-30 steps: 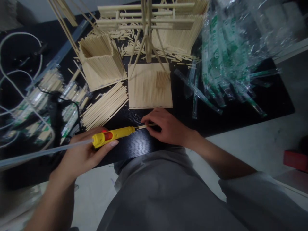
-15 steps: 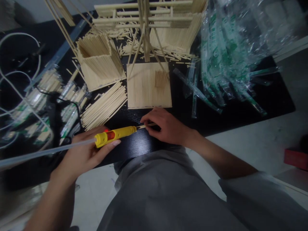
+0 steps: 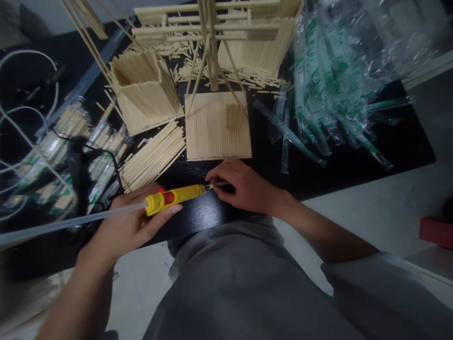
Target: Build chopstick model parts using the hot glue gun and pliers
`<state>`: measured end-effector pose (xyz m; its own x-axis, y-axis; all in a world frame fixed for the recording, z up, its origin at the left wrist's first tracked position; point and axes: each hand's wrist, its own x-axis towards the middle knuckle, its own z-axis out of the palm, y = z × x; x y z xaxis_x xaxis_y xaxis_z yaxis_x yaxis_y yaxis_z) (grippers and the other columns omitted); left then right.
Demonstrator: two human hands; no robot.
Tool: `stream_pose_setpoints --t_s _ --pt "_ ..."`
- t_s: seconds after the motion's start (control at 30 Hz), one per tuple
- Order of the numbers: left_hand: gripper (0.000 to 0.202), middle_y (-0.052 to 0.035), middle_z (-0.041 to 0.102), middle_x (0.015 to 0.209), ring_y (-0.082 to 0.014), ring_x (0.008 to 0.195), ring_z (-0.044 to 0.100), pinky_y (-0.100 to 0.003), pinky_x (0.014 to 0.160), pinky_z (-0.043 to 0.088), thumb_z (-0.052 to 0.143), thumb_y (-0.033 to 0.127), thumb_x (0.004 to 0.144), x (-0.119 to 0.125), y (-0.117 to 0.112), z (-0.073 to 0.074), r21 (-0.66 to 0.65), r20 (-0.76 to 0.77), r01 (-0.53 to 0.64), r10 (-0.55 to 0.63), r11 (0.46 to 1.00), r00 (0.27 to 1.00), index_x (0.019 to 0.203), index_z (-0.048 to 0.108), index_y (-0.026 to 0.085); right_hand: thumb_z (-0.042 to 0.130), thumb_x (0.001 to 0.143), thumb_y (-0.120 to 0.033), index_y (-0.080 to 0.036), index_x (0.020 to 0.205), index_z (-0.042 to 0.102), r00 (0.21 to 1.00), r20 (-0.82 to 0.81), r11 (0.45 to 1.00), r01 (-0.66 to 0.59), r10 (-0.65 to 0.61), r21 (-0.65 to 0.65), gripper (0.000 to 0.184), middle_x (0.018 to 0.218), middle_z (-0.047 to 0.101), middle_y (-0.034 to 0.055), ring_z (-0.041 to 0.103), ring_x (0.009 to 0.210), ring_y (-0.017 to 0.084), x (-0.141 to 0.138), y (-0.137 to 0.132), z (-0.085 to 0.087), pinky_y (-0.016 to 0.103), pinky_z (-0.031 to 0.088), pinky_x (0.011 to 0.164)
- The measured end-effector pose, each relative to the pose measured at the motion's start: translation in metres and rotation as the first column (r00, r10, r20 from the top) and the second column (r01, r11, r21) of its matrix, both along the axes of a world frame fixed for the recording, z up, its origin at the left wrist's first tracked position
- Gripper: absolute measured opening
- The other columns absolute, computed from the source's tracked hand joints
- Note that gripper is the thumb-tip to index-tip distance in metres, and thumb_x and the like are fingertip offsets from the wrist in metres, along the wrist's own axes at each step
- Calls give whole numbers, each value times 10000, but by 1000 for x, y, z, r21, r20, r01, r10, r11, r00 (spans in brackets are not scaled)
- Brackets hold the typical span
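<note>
My left hand [image 3: 129, 224] is wrapped round a yellow glue gun [image 3: 173, 198] with a clear glue stick [image 3: 71, 222] trailing out to the left. The gun's tip meets a thin wooden stick [image 3: 220, 183] that my right hand [image 3: 244, 186] pinches flat against the black table [image 3: 198, 215]. Just beyond my right hand lies a flat square panel of glued sticks [image 3: 212, 127] with a small stick block standing on it.
A loose bundle of sticks [image 3: 152, 158] lies left of the panel. An open stick box [image 3: 141, 89] and a tall stick frame [image 3: 212, 28] stand behind. Clear green-printed wrappers [image 3: 325, 85] pile up at the right. Wrapped chopsticks and white cables [image 3: 31, 141] lie at the left.
The glue gun has slid a little to the right along the stick. My right hand has kept its place.
</note>
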<state>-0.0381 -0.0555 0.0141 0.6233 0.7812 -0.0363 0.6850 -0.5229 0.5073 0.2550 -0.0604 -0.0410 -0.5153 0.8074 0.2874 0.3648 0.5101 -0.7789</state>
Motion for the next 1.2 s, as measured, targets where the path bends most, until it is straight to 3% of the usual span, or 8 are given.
stream_pose_setpoints --t_s 0.4,1.2 --pt "238 -10 682 797 -167 642 659 -286 552 465 621 408 997 -11 -1 4 25 0 3 -3 1000 1000 835 663 240 596 932 -52 -183 1089 641 1000 -1 1000 4 -4 -14 210 983 744 62 667 948 221 0 0 0 379 502 930" --pt "182 -9 707 802 -175 660 678 -293 575 498 638 406 983 -4 0 2 9 55 -6 6 1000 998 901 690 252 599 930 -60 -186 1079 643 1000 -7 1000 7 -7 -17 200 976 746 62 662 955 222 0 0 1 381 509 916"
